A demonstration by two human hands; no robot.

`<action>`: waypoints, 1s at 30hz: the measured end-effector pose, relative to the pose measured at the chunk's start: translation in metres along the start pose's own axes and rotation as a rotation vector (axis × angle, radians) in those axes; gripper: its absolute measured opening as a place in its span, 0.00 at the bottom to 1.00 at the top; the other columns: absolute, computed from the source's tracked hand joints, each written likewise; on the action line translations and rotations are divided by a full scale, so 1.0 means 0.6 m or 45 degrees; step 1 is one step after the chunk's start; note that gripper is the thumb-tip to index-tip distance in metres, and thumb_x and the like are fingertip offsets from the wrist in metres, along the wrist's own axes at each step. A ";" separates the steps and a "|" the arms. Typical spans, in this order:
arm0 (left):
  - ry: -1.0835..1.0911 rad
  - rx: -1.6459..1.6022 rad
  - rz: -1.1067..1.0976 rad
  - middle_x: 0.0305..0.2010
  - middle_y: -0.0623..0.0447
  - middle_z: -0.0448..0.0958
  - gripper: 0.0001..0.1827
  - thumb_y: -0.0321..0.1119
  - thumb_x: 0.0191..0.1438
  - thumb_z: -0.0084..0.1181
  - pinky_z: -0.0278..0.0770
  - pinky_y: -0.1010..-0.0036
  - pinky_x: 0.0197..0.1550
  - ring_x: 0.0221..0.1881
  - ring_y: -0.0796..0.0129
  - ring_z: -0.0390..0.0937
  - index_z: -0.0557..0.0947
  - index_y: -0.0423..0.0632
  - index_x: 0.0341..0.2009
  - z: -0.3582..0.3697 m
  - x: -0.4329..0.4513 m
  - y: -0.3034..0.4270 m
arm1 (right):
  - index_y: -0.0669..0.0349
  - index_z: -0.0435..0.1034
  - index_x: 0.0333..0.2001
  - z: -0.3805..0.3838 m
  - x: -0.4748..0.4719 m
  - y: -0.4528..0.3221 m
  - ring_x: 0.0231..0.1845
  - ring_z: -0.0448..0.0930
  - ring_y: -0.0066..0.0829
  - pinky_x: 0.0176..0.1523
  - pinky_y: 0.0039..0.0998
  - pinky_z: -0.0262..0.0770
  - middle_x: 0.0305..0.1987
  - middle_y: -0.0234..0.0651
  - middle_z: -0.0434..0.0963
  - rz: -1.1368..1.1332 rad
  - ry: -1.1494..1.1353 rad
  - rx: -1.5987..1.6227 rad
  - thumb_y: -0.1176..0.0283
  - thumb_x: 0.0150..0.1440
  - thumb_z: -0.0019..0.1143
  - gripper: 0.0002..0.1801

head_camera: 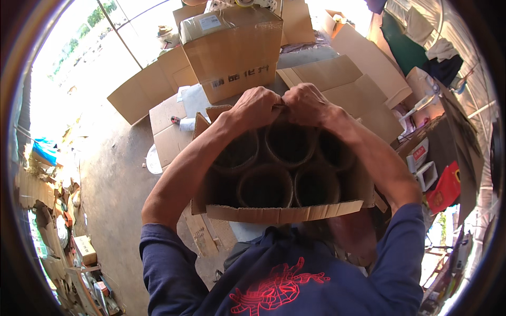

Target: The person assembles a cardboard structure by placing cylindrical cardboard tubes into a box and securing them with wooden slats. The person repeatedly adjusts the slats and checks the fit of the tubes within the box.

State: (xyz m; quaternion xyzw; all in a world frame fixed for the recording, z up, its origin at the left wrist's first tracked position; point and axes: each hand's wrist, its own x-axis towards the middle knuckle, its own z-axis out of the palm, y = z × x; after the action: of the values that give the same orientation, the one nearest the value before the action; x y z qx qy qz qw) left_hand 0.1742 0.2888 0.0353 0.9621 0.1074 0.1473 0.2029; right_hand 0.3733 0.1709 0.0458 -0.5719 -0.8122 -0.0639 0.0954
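An open cardboard box [284,213] stands before me, its near flap folded outwards. Inside are several round cylinders [265,185], open at the top and dark within; their material is hard to tell in the shade. My left hand [257,104] and my right hand [306,103] meet at the box's far side, knuckles up and almost touching. Both have fingers curled around the far cardboard edge, of which a short dark piece shows between them. My forearms cover parts of the left and right walls.
Beyond my hands stands a tall closed carton [237,51] with printed writing. Flattened cardboard sheets [344,83] lie to the right, another sheet [170,134] to the left. A white roll [187,124] lies on it. Bare concrete floor [114,189] extends left; clutter including a red bag [443,189] lines the right.
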 end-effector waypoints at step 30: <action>0.094 0.017 0.035 0.41 0.40 0.89 0.13 0.35 0.57 0.71 0.85 0.53 0.52 0.45 0.39 0.86 0.93 0.40 0.43 -0.001 -0.013 -0.011 | 0.66 0.78 0.35 -0.021 -0.106 0.069 0.44 0.85 0.63 0.49 0.54 0.82 0.37 0.56 0.85 0.206 -0.053 0.233 0.78 0.48 0.70 0.09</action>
State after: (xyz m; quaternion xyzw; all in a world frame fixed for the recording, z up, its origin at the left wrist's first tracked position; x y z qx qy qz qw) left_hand 0.1661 0.2927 0.0311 0.9587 0.1025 0.1847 0.1904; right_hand 0.4341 0.1238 0.0431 -0.6258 -0.7676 0.0303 0.1354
